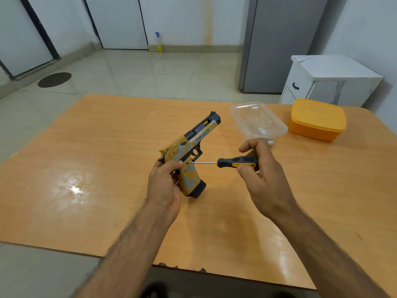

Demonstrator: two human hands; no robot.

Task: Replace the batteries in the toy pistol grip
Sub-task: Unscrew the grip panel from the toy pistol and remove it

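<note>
At the centre of the frame the toy pistol [189, 155] was held above the desk [86, 168], its grip clasped in the curled fingers of the left hand [164, 186]. A screwdriver [227, 163] was pinched by its handle in the right hand [261, 175], the tip set against the top of the grip, apparently at a screw. The toy was judged light, stiff plastic, somewhat slick; it was best taken by the grip. A clear tray [258, 121] and an orange box [318, 119] were seen at the upper right.
</note>
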